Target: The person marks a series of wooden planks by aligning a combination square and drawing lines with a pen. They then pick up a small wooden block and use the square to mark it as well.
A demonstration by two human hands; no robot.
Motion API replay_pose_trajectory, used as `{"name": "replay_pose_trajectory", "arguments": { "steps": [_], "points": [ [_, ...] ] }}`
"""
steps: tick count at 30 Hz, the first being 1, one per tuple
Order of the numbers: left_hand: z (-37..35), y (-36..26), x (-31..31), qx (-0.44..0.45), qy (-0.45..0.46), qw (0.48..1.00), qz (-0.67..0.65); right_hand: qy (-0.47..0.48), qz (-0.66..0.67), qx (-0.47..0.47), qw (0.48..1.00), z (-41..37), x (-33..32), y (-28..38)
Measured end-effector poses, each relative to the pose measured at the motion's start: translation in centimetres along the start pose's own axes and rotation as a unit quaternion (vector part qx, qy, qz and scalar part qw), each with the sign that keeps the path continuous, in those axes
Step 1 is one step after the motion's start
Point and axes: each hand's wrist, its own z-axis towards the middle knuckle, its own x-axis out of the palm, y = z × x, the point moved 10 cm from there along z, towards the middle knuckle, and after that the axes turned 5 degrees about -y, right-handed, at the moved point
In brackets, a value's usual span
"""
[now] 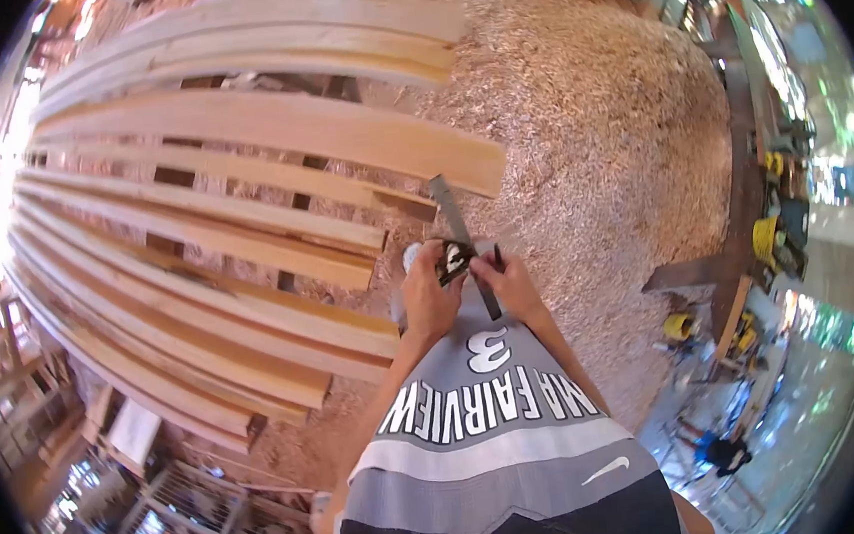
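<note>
In the head view, the person's left hand (432,297) holds a dark block (455,263), thumb and fingers closed narrowly around it. A metal ruler (451,210) passes by this block; it is slanted, with its far tip toward the ends of the boards and its near tip over the grey shirt (493,402). The right hand (511,288) is just beside the ruler's lower part, and its grip is narrow on a dark stick (497,255), which stands up from the fingers — whether this hand also presses on the ruler, I cannot tell. So the ruler and the block are in front of the person's chest, between the two hands.

To the left, many long boards (275,121) lie in rows, with gaps between some of them. Ahead and to the right, wood shavings (588,144) cover the floor thickly — and farther right, a yellow coil (765,240) is near a dark timber (738,172).
</note>
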Motion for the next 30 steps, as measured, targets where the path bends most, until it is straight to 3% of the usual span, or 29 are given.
{"name": "replay_pose_trajectory", "arguments": {
  "steps": [2,3,5,7,8,10,12,15,17,18,20,21,23,24,26,28,30],
  "points": [
    [0.1,0.1,0.7,0.000,0.004,1.000,-0.019,-0.083,-0.063,0.048,0.993,0.8,-2.5,-0.3],
    [0.6,0.1,0.6,-0.016,0.004,0.999,-0.042,-0.088,-0.055,-0.007,0.995,1.5,-3.7,1.1],
    [1.1,1.0,-0.3,-0.051,-0.016,0.998,-0.044,-0.153,0.014,0.005,0.988,3.2,-8.1,2.7],
    [1.5,1.9,-0.5,-0.077,-0.027,0.995,-0.048,-0.179,-0.147,-0.092,0.968,7.4,-12.9,4.5],
    [1.5,3.0,-1.3,-0.094,-0.069,0.990,-0.078,-0.172,-0.146,-0.093,0.970,9.7,-14.1,4.9],
    [2.1,3.7,-3.8,-0.109,-0.153,0.979,-0.074,-0.162,-0.397,-0.150,0.891,13.9,-14.8,7.0],
    [2.9,3.5,-6.4,-0.126,-0.190,0.974,0.006,-0.103,-0.463,-0.177,0.862,18.8,-14.2,7.0],
    [4.9,3.9,-9.6,-0.132,-0.229,0.960,0.095,-0.019,-0.479,-0.169,0.861,25.6,-12.9,5.7],
    [5.2,5.3,-11.8,-0.147,-0.297,0.937,0.112,0.176,-0.479,-0.080,0.856,28.1,-9.6,2.4],
    [6.0,6.4,-11.9,-0.152,-0.292,0.937,0.119,0.182,-0.473,-0.073,0.859,29.5,-9.2,1.8],
    [6.4,8.6,-13.9,-0.163,-0.405,0.896,0.083,0.347,-0.444,-0.015,0.826,30.2,-6.7,-2.4],
    [7.5,9.6,-13.9,-0.172,-0.400,0.896,0.090,0.354,-0.440,-0.006,0.825,30.9,-6.8,-3.6],
    [8.5,11.1,-14.5,-0.189,-0.444,0.861,0.158,0.333,-0.376,-0.094,0.860,31.5,-6.4,-3.7],
    [8.9,12.2,-13.9,-0.203,-0.439,0.860,0.165,0.342,-0.374,-0.081,0.858,30.8,-6.4,-3.3],
    [8.7,13.7,-13.6,-0.195,-0.469,0.847,0.156,0.334,-0.420,0.036,0.843,29.4,-7.1,-1.9],
    [8.5,14.5,-13.5,-0.191,-0.474,0.845,0.158,0.292,-0.410,0.017,0.864,28.7,-7.5,-1.5],
    [8.1,14.5,-13.3,-0.202,-0.499,0.839,0.073,0.254,-0.398,-0.007,0.882,27.9,-8.0,-0.6]
  ]
}}
